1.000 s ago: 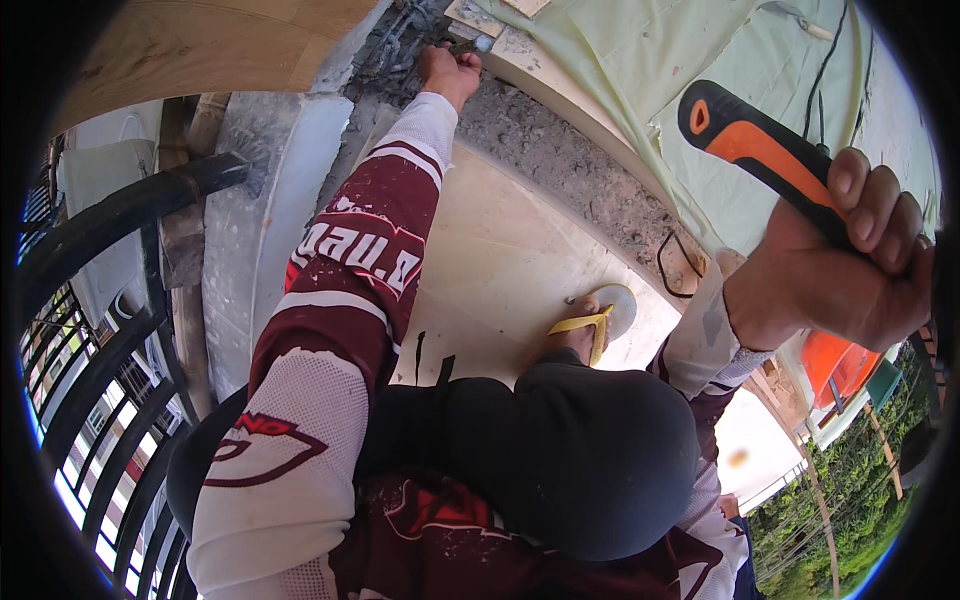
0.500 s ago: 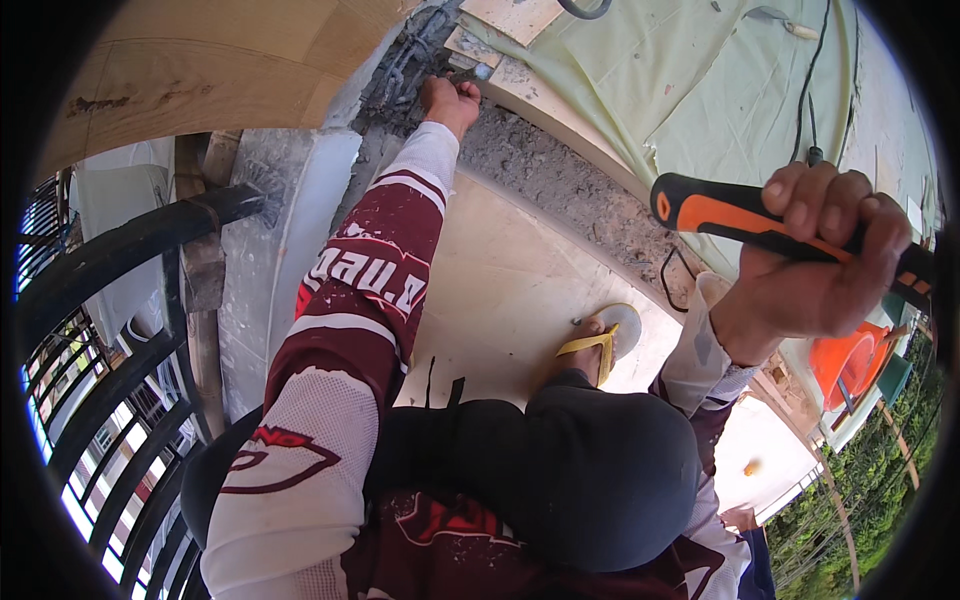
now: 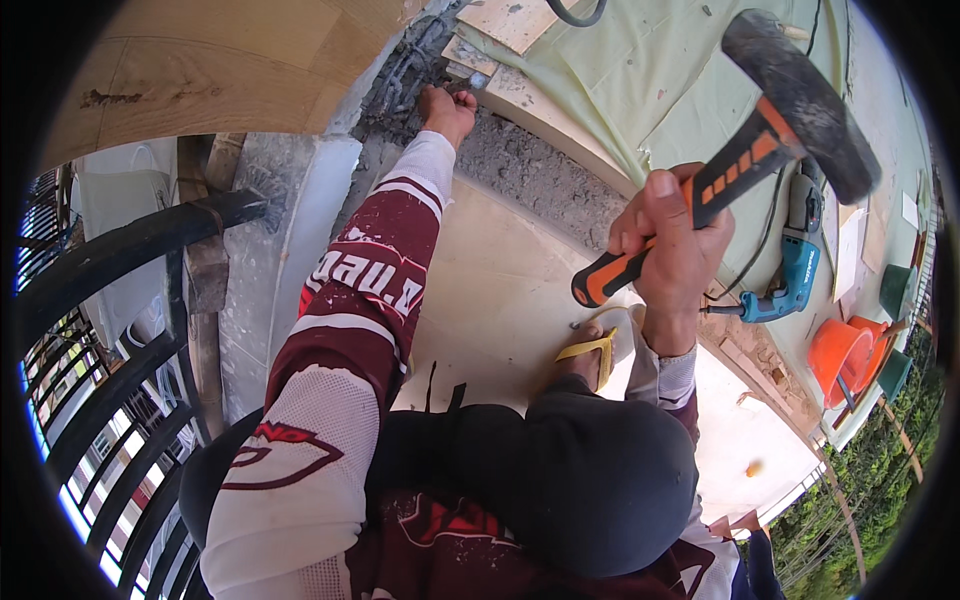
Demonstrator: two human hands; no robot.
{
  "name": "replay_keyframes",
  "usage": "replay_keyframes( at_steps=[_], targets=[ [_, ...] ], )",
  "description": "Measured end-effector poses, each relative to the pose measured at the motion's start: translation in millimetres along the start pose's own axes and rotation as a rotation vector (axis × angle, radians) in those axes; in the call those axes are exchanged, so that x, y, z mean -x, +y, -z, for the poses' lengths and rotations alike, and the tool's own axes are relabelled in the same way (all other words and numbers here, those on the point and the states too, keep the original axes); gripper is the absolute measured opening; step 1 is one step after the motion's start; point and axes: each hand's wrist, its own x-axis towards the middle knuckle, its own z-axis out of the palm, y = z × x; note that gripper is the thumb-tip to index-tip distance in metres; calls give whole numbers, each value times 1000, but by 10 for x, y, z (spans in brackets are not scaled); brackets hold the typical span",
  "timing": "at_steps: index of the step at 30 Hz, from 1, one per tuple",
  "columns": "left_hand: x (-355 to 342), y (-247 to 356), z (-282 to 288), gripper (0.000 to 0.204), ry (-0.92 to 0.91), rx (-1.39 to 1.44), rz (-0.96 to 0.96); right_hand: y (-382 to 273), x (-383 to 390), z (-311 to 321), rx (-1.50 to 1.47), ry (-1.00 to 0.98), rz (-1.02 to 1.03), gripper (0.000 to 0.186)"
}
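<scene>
In my right hand [image 3: 682, 250] is a hammer [image 3: 735, 165], gripped by its black and orange handle. Its dark, blocky head is raised at the upper right, above the pale sheet. My left hand [image 3: 447, 112] reaches forward with curled fingers, low over the broken edge of grey rubble [image 3: 395, 85]. Whatever those fingers hold, if anything, is hidden by the hand. Just beside it, to the right, lie the ends of stacked boards or tiles [image 3: 472, 58]. A trench of loose grey mortar [image 3: 530, 165] runs from there toward the right.
On the left stands a black metal railing [image 3: 110, 240] beside a grey slab [image 3: 250, 300]. A blue power drill [image 3: 793, 275] lies at right on the pale green sheet [image 3: 680, 90], near an orange bucket [image 3: 838, 360]. My sandalled foot [image 3: 590, 358] rests on the beige tiles [image 3: 480, 310].
My right hand has swung left and inward, and the hammer's head has come into view, tipped up and away. The left hand has hardly moved.
</scene>
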Motion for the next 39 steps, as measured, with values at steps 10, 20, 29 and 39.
replay_keyframes(
  at_steps=[10,20,29,39],
  targets=[
    [81,14,-58,35,46,38,31,541,-367,-761,399,-302,-410,27],
    [-4,-72,91,38,-12,-69,-12,-868,-139,-19,-222,175,584,35],
    [36,-21,119,32,11,-61,28,757,-307,-834,414,-245,-466,19],
    [-111,-27,88,42,8,-2,34,-477,-156,-72,-368,162,409,19]
  ],
)
